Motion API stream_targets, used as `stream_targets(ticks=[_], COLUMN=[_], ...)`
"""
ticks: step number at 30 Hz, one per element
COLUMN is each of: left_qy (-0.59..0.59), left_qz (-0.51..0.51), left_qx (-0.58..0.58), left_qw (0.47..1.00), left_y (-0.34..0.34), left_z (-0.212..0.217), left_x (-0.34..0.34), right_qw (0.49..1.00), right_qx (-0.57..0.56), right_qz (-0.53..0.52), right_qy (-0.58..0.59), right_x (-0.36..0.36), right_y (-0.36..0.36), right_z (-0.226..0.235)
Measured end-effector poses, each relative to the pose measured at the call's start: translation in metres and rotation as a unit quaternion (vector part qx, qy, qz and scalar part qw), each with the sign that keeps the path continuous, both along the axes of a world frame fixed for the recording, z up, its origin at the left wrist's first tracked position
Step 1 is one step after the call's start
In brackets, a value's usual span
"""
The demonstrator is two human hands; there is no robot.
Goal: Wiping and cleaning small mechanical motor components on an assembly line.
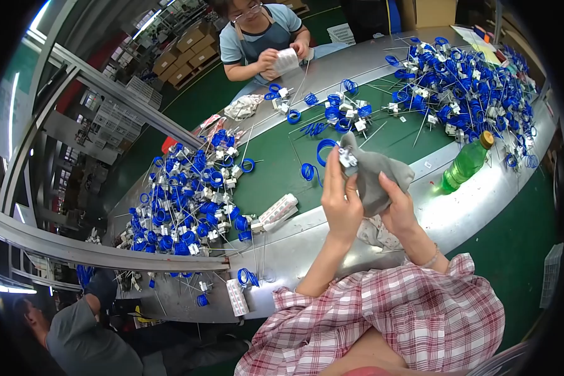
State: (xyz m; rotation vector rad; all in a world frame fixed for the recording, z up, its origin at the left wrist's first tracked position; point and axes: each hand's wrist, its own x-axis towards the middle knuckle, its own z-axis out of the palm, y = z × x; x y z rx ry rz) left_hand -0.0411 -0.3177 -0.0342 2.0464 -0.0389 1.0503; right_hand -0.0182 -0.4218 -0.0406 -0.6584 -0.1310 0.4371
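My left hand (343, 210) is closed on a small white-and-metal part (348, 159), held up above the near metal edge of the table. A blue coil (325, 151) shows beside that part, seemingly attached to it. Bunched in my right hand (399, 211) is a grey cloth (380, 178), which lies against the part and partly covers my left fingers. Under my hands a crumpled pale cloth (377, 233) rests on the metal rim. Similar parts with blue coils (341, 111) and thin metal rods lie on the green surface beyond.
Piles of blue-coiled parts stand at left (188, 188) and right (464, 88). A green bottle (465, 164) stands right of my hands. Label rolls (278, 212) lie to the left. Across the table a person (254, 47) handles a white roll. A metal frame (100, 249) crosses the left side.
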Motion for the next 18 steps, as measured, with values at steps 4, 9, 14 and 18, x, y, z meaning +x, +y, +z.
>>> stream_targets(ticks=[4, 9, 14, 18], left_qy=[0.032, -0.026, 0.041, -0.038], left_qz=[0.0, 0.0, -0.023, -0.016], left_qx=[-0.068, 0.007, -0.131, -0.015], left_qw=[0.997, 1.0, 0.99, 0.999], left_y=[-0.001, -0.007, 0.005, -0.009], left_z=[-0.005, -0.005, 0.012, -0.001], left_x=[-0.002, -0.001, -0.002, -0.012], right_qw=[1.0, 1.0, 0.996, 0.999], right_qx=[-0.003, 0.01, -0.049, -0.018], right_qz=[0.009, 0.023, -0.04, 0.0], right_qy=[-0.001, -0.006, -0.061, -0.043], right_x=[0.002, 0.006, -0.004, 0.002], right_y=[0.002, 0.007, 0.009, 0.01], right_z=[-0.002, -0.01, 0.002, -0.001])
